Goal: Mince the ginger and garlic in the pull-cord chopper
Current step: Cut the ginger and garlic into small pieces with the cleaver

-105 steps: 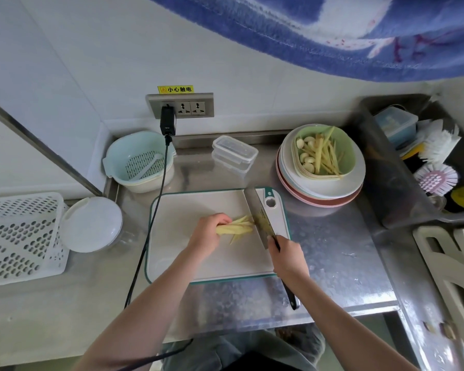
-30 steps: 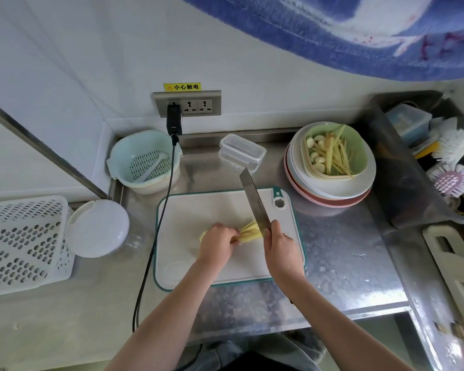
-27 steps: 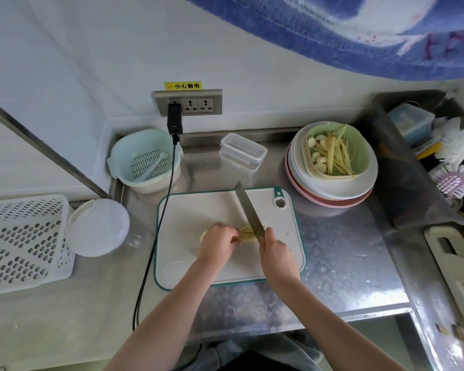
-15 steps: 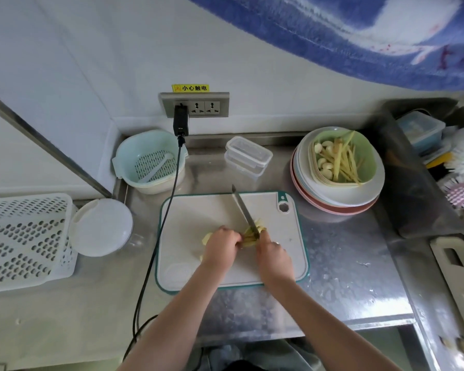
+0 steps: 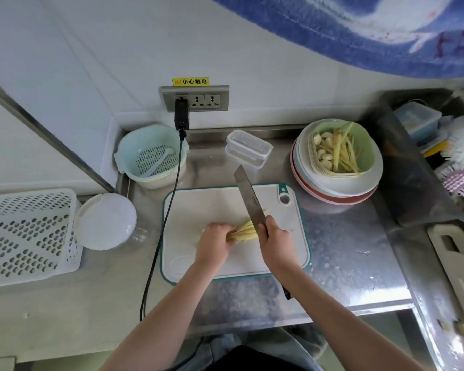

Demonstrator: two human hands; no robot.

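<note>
Ginger being cut on the cutting board, one hand pinning it, the other working the knife.

On the white cutting board with the teal rim, the left hand curls its fingers over a bundle of pale yellow ginger strips near the board's middle, pressing them down. Just to the right of it, the right hand is wrapped round the handle of the knife, whose blade slants up and left across the far half of the board, its edge at the free ends of the strips. Beyond the board's far right corner stands a stack of plates topped by a green bowl holding garlic cloves and more ginger slivers. Left of the board lies a round white lid; behind the board sit a clear lidded box and a pale blue colander.
</note>
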